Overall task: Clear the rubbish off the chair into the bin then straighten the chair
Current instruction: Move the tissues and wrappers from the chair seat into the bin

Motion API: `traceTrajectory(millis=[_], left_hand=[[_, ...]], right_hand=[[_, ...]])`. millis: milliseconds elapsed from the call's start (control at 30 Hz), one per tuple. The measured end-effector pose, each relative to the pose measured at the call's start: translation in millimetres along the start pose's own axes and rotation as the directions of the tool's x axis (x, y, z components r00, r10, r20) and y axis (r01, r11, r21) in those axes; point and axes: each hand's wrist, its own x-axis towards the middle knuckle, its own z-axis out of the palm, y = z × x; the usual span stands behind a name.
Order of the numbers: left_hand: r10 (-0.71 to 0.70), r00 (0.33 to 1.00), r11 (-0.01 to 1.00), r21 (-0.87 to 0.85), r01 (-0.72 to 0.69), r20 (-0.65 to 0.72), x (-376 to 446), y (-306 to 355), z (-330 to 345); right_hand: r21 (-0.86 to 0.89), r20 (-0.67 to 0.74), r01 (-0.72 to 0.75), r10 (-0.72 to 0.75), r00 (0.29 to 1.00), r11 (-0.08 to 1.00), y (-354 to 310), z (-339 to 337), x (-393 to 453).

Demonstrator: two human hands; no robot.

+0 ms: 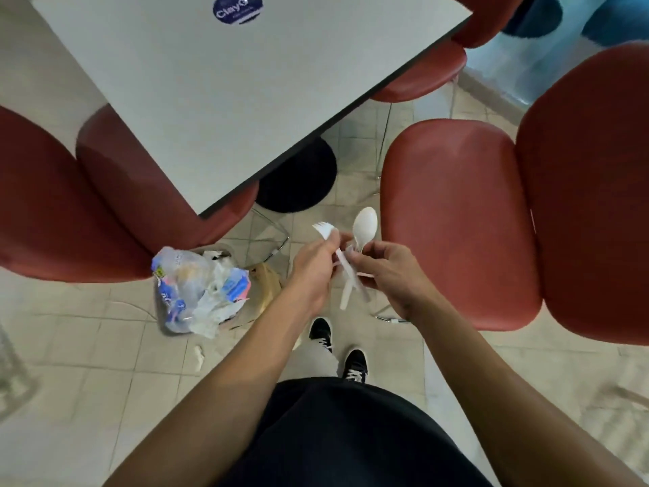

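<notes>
The person stands on the pale tiled floor (105,346) in black lace-up shoes (356,365), both bare forearms stretched forward and down. The left hand (314,267) pinches a white plastic fork (325,230) near its head, tines pointing up and away, the handle running down between the two hands. The right hand (389,272), just beside it and nearly touching, has its fingers curled round the stem of a white plastic spoon (365,224), whose bowl stands upright above the knuckles; thin white plastic handles stick out below both hands, and how many pieces there are I cannot tell. To the left of the left hand, low on the floor, sits a small bin (260,293) stuffed with crumpled clear and blue-printed plastic wrappers (200,290); a scrap of white paper (199,355) lies on the tiles just nearer than it. To the right of the right hand stands the red padded chair (456,219), its seat bare, its back further right. Beyond the hands is the grey-white counter (228,82) on a black round base (298,181), a dark blue round sticker (238,8) at its far edge, more red chairs (87,191) drawn up around it.
</notes>
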Motion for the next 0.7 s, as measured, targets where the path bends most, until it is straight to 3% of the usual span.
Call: traceTrajectory(millis=[133,400,567,700], left_hand=[[0.027,0.997,0.999,-0.031,-0.029,-0.077,-19,-6,-40],[-0.004,0.996,0.996,-0.089,-0.004,-0.091,-31,-10,-148],[-0.084,0.95,0.993,-0.105,0.055,-0.302,-25,-14,-227],[-0.128,0.939,0.987,-0.131,0.09,-0.32,-25,-14,-278]], right_hand=[[-0.076,0.067,-0.012,0.017,0.998,0.997,9,47,0],[-0.169,0.13,-0.029,0.051,0.99,0.985,30,149,21],[-0.252,0.005,-0.092,0.097,0.995,0.963,57,209,59],[-0.24,-0.129,-0.164,0.136,0.982,0.957,81,247,99]])
